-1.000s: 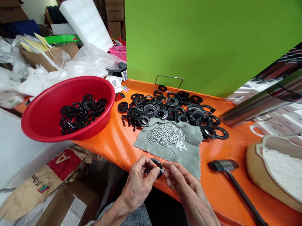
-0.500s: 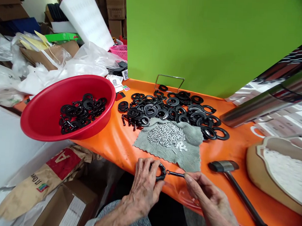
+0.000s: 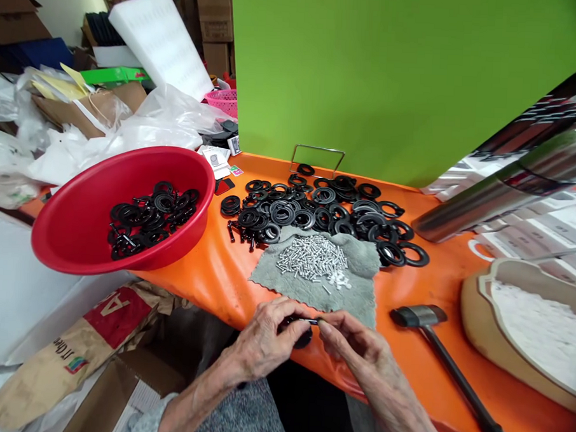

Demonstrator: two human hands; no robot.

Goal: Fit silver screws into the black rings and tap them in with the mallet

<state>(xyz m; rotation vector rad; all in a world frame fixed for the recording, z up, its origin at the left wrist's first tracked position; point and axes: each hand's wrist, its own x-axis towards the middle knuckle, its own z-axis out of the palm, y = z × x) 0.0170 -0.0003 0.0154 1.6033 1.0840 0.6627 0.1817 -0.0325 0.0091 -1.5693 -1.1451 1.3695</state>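
Observation:
My left hand [image 3: 268, 336] is closed round a black ring [image 3: 303, 338] at the table's front edge, its fingers covering most of it. Between finger and thumb, my right hand [image 3: 354, 340] pinches the end of a slim black rod [image 3: 313, 321], whose other end meets the ring by my left fingertips. Whether the two parts are joined I cannot tell. Just beyond my hands a grey cloth [image 3: 289, 289] bears a heap of small silver pins [image 3: 310, 257] and some little white pieces [image 3: 340, 280]. Behind it lies a pile of black rings [image 3: 282, 212].
A red basin [image 3: 53, 231] holding black parts stands at the left. On the right lie a mallet [image 3: 420, 316] and a tan tub [image 3: 472, 313] of white material. A shiny metal cylinder [image 3: 460, 211] leans in from the right. A green panel [image 3: 370, 73] closes off the back.
My right hand has moved left, bringing the rod up against the ring. The ring has tilted in my left hand. The whole view has shifted slightly.

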